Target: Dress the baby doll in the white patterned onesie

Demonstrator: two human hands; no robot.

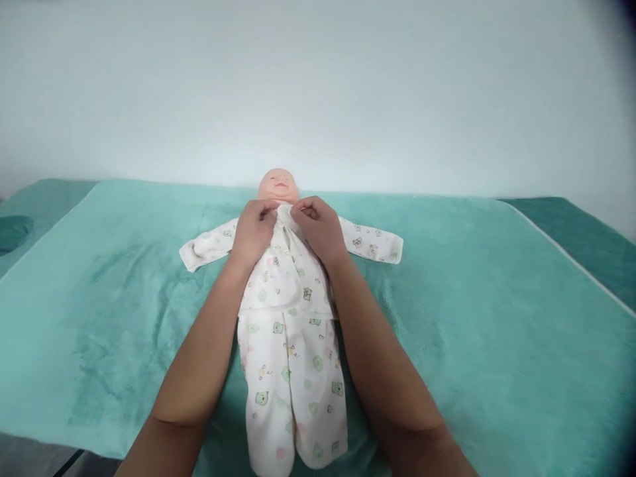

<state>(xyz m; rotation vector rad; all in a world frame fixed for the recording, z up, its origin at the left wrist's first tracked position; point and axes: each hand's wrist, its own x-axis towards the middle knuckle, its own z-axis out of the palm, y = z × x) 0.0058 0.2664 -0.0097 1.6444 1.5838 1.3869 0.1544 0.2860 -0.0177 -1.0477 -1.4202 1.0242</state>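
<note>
A baby doll point(278, 184) lies on its back on a teal blanket point(472, 298), head away from me. It wears a white printed shirt point(288, 271) and matching white trousers point(293, 391). My left hand point(254, 228) pinches the left side of the shirt's collar just under the doll's chin. My right hand point(320, 225) pinches the right side of the collar, fingers curled. Both hands rest on the doll's chest. The shirt's sleeves lie spread out to both sides.
The teal blanket covers a wide surface that has a darker green cover point(586, 238) showing at the right and left edges. A plain white wall point(318, 86) stands behind. A dark green pillow-like shape point(12, 232) sits at the far left.
</note>
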